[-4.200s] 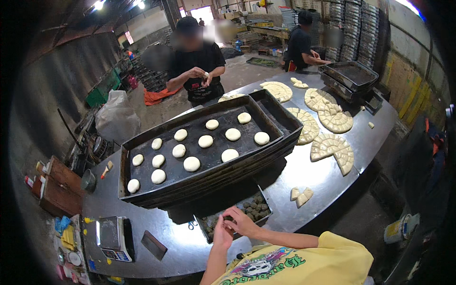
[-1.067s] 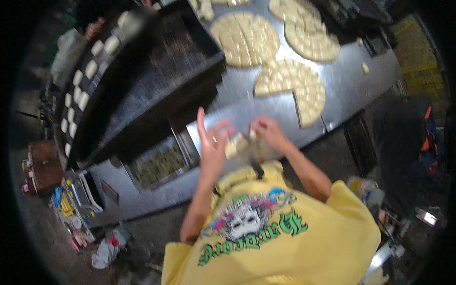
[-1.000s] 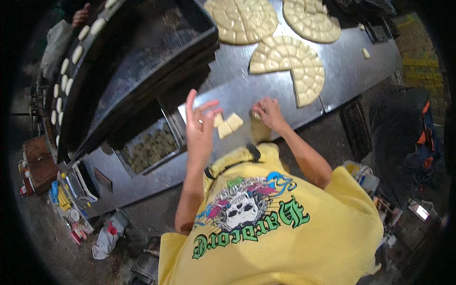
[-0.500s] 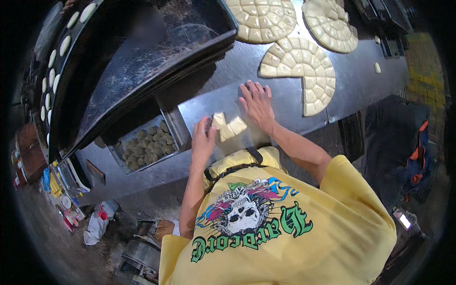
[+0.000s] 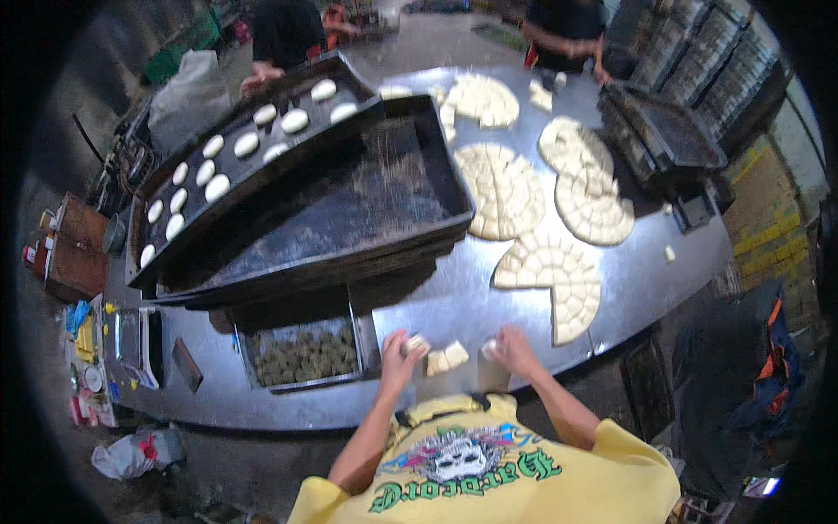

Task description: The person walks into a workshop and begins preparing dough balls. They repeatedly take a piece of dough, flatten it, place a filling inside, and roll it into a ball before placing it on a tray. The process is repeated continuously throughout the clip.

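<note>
At the near edge of the steel table, the fingers of my left hand (image 5: 396, 360) close on a small dough piece (image 5: 415, 346). Two cut dough pieces (image 5: 447, 358) lie side by side on the metal between my hands. My right hand (image 5: 513, 351) is curled low over the table, a small whitish lump, apparently dough, showing at its fingertips; motion blurs it. Just beyond it lies a scored dough round (image 5: 572, 284) with a section cut out. Left of my left hand, a metal tray (image 5: 301, 384) holds several dark greenish-brown balls of filling.
Stacked black baking trays (image 5: 340, 201) fill the left side, the top one bearing white dough ovals (image 5: 295, 120). More scored dough rounds (image 5: 502, 188) cover the far table. Dark trays (image 5: 668, 131) stand far right. Two people (image 5: 563, 35) are across the table. A scale (image 5: 138, 345) sits left.
The view has tilted up, bringing the far table and people into sight. My left hand has picked up a dough piece. My right hand has gone from spread flat to curled at the near edge.
</note>
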A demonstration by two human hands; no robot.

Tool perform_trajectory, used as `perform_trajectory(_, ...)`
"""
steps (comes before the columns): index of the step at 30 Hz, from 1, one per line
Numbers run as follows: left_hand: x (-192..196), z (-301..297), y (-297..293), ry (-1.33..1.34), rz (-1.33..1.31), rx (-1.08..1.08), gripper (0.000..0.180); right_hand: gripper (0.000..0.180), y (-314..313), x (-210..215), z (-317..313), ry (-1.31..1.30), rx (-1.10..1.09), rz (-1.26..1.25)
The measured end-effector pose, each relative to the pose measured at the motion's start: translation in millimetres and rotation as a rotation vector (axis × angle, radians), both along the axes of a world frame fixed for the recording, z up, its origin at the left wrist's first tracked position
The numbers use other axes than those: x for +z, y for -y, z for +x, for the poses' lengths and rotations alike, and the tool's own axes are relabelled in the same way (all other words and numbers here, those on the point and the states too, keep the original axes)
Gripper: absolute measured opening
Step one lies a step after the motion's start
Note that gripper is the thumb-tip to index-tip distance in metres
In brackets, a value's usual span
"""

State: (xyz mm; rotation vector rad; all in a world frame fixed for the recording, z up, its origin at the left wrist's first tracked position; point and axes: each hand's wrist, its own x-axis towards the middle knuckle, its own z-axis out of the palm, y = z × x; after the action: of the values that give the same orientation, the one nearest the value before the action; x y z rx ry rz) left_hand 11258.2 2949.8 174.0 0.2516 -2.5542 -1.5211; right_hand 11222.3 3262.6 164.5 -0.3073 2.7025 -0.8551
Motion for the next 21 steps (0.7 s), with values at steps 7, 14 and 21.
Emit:
perform_trajectory(7,72.3,44.4,43.4,0.034,0.946,0.245,0.025,0.039,69.6,160.1,-60.4,0.133,0.236,-0.489)
perform_trajectory(14,99.7,76.6,81.2,-0.058,0.881,0.202,0.032,0.025,186.7,253.9,-183.5,-0.993,-0.056,-0.294)
perform_trajectory(21,89.3,140.4,169.6,-0.144,0.962,0.484,0.038,0.021,269.8,195.6,-133.6,-1.168,0.026,-0.238)
